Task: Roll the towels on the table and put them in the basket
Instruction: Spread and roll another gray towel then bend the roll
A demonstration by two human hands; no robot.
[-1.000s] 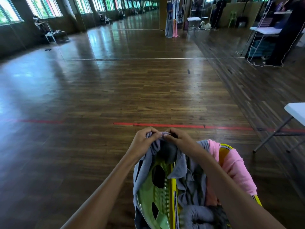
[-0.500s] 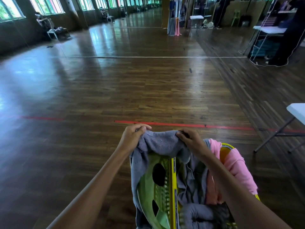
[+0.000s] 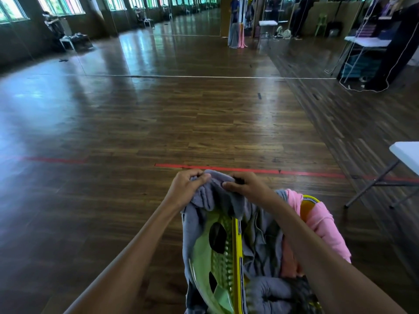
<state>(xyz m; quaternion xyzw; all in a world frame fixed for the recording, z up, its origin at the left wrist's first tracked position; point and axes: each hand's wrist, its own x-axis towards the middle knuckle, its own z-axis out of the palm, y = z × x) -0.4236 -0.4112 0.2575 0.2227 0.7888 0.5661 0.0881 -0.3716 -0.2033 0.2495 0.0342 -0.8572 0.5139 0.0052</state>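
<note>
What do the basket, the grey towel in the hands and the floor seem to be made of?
Basket: likely hard plastic, glossy green with a yellow rim; moulded slots and cut-outs show.
Grey towel: soft matte fabric, probably terry or fleece; it folds and drapes limply.
Floor: wood or wood-look planks, polished; bright reflections lie on it.

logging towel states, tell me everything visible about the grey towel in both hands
The grey towel looks soft and fleecy, crumpled rather than rolled. The left hand and right hand each grip its bunched top edge. From there it drapes down over the green and yellow basket, part hanging outside the wall, part falling inside.
</note>
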